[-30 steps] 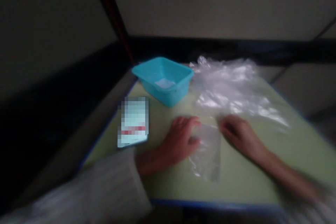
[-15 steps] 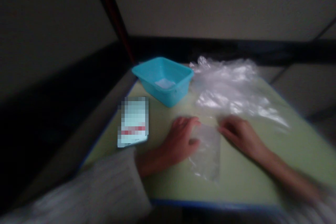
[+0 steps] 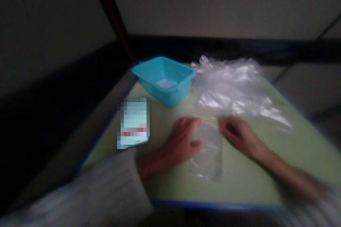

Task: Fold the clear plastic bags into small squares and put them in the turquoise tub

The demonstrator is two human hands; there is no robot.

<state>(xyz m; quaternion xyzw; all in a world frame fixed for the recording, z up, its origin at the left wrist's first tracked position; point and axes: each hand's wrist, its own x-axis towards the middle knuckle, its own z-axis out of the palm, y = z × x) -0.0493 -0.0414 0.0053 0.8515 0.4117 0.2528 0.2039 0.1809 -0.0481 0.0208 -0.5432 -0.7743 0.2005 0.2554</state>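
A small clear plastic bag point(image 3: 210, 154) lies flat on the pale green table point(image 3: 247, 181) between my hands. My left hand point(image 3: 183, 140) rests on the bag's left edge, with its fingers curved over the top corner and its thumb on the plastic. My right hand point(image 3: 237, 133) grips the bag's upper right corner with curled fingers. The picture is blurred, so finer finger detail is lost.
A heap of crumpled clear plastic bags point(image 3: 234, 90) lies behind my right hand. A turquoise tub point(image 3: 165, 79) with something pale inside stands at the back left. A pixelated card point(image 3: 133, 123) lies near the left edge. The table has a blue rim point(image 3: 213, 205).
Both hands and the small bag stay where they were. Only the view has drifted slightly.
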